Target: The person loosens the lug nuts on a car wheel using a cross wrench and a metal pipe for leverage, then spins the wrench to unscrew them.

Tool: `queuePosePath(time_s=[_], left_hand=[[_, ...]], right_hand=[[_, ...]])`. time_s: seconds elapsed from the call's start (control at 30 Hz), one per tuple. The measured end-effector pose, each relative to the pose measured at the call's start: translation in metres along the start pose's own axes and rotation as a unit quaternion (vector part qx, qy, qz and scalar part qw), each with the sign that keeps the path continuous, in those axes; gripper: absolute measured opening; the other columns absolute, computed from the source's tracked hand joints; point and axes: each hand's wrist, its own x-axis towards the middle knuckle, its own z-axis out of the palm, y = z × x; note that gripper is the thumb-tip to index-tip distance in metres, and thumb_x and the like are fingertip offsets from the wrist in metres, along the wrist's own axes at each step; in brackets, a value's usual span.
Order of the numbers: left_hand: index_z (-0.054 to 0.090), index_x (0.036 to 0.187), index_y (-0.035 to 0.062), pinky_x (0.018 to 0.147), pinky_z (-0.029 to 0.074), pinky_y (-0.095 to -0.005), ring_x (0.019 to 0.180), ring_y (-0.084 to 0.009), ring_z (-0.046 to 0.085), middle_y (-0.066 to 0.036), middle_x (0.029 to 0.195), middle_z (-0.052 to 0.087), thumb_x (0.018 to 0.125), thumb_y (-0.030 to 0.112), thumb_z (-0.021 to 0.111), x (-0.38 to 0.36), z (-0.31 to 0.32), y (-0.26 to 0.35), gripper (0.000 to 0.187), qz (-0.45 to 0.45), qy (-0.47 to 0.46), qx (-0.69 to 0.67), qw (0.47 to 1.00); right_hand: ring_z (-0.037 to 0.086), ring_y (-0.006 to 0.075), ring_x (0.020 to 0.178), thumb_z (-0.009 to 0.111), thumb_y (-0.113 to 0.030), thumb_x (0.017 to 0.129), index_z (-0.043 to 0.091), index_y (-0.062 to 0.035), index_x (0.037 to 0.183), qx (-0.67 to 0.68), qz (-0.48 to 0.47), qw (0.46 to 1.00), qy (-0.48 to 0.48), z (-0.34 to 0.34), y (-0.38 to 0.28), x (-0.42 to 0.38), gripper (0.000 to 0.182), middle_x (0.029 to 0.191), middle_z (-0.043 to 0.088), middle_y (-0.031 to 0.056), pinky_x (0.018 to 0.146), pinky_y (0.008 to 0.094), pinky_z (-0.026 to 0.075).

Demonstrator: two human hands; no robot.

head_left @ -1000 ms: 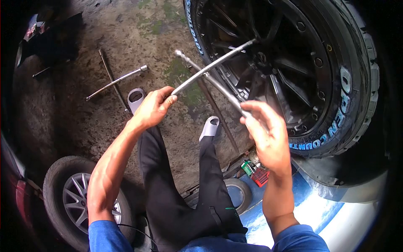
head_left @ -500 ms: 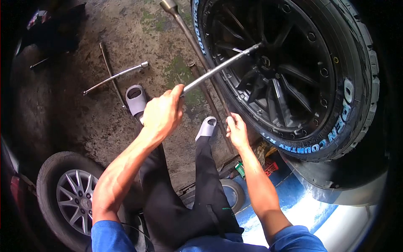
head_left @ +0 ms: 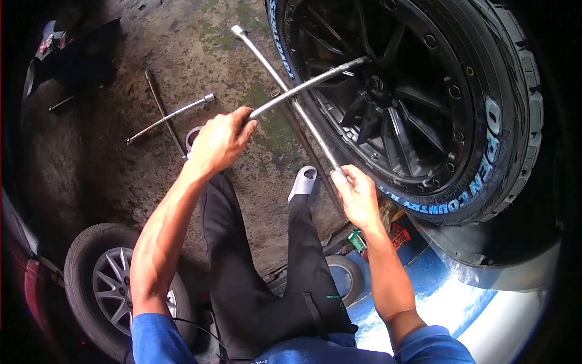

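Observation:
A four-way lug wrench reaches from my hands to the large black wheel, one end inside a recess near the hub; the lug nut there is hidden. My left hand is wrapped round the wrench's near end, opposite the wheel. At the lower end of the cross bar, my right hand grips with thumb and fingers. The bar's far end, with a socket, points up and left. Around the black rim sits a chunky tire with pale blue lettering.
Another cross wrench lies on the stained concrete floor to the left. A second wheel with a silver rim rests at lower left. A long dark bar lies below the black wheel. A red plastic piece is near my right forearm.
The lug wrench has turned about its axis; its upper socket end has come lower. My right hand has shifted slightly right and down, my left hand slightly left.

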Motion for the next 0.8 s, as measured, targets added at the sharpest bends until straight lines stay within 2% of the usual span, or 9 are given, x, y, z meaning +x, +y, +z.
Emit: queuePosePath(time_s=[0.17,0.27,0.43,0.53,0.6,0.7,0.73,0.77,0.8], left_hand=[[0.057,0.117,0.0107,0.070,0.050,-0.0478,0.080,-0.0393,0.065,-0.021,0.085,0.067,0.093,0.027,0.055,-0.011,0.034,-0.001,0.029,-0.002,0.056,0.022,0.998],[0.057,0.118,0.0115,0.070,0.050,-0.0479,0.080,-0.0388,0.065,-0.020,0.089,0.067,0.092,0.026,0.055,-0.010,0.030,-0.001,0.029,0.013,0.097,0.050,0.994],[0.057,0.118,0.0112,0.069,0.051,-0.0481,0.079,-0.0393,0.065,-0.020,0.090,0.067,0.091,0.023,0.057,-0.003,0.021,0.007,0.030,0.040,0.101,0.055,0.993],[0.056,0.116,0.0106,0.069,0.051,-0.0494,0.079,-0.0399,0.065,-0.022,0.085,0.066,0.090,0.020,0.056,0.006,0.022,0.007,0.028,0.027,0.056,0.053,0.997],[0.054,0.117,0.0107,0.069,0.051,-0.0505,0.078,-0.0412,0.065,-0.022,0.083,0.065,0.088,0.019,0.056,0.001,0.028,0.010,0.030,0.025,0.057,0.040,0.997],[0.054,0.111,0.0112,0.068,0.051,-0.0523,0.078,-0.0427,0.065,-0.022,0.084,0.066,0.086,0.017,0.057,0.015,0.022,0.003,0.026,0.017,0.024,0.051,0.998],[0.054,0.110,0.0107,0.068,0.051,-0.0523,0.078,-0.0429,0.065,-0.022,0.083,0.066,0.086,0.016,0.057,0.009,0.017,0.005,0.025,0.018,0.019,0.059,0.998],[0.054,0.108,0.0102,0.069,0.052,-0.0523,0.078,-0.0432,0.065,-0.023,0.082,0.066,0.085,0.016,0.057,0.013,0.014,0.009,0.024,0.024,0.027,0.071,0.997],[0.054,0.107,0.0099,0.069,0.052,-0.0516,0.077,-0.0428,0.065,-0.023,0.081,0.065,0.083,0.013,0.057,0.007,0.023,0.016,0.024,0.004,0.023,0.052,0.998]], right_hand=[[0.049,0.0103,0.062,0.066,-0.038,0.089,0.063,0.0000,0.092,0.011,0.022,0.999,0.049,0.011,0.057,0.012,0.038,0.066,0.056,0.0056,0.058,0.0299,0.042],[0.047,0.0087,0.063,0.064,-0.035,0.092,0.063,0.0005,0.090,-0.108,-0.129,0.982,0.089,0.022,0.045,0.018,0.036,0.066,0.055,0.0016,0.058,0.0280,0.041],[0.045,0.0062,0.062,0.064,-0.031,0.092,0.063,0.0029,0.086,0.017,0.030,0.997,0.067,0.012,0.019,0.009,0.034,0.065,0.053,-0.0024,0.055,0.0265,0.039],[0.044,0.0060,0.060,0.064,-0.029,0.092,0.063,0.0027,0.083,0.029,0.043,0.995,0.085,0.010,0.017,0.006,0.033,0.061,0.052,-0.0005,0.054,0.0266,0.038],[0.043,0.0083,0.057,0.063,-0.032,0.092,0.062,0.0026,0.080,-0.089,0.009,0.985,0.146,0.011,0.013,0.011,0.037,0.059,0.050,0.0026,0.054,0.0287,0.038],[0.044,0.0109,0.055,0.062,-0.035,0.093,0.060,0.0028,0.075,-0.085,-0.041,0.985,0.147,0.026,0.017,0.022,0.042,0.057,0.049,0.0046,0.053,0.0314,0.038],[0.044,0.0130,0.055,0.061,-0.037,0.093,0.059,0.0030,0.073,-0.079,0.017,0.985,0.154,0.029,0.011,0.022,0.045,0.056,0.048,0.0054,0.053,0.0331,0.038],[0.044,0.0130,0.054,0.060,-0.037,0.094,0.057,0.0036,0.072,-0.018,0.031,0.982,0.183,0.029,0.013,0.026,0.046,0.055,0.047,0.0091,0.052,0.0345,0.038],[0.045,0.0127,0.055,0.059,-0.037,0.094,0.058,0.0043,0.073,-0.046,0.031,0.984,0.168,0.017,0.017,0.026,0.047,0.055,0.048,0.0095,0.053,0.0347,0.039]])
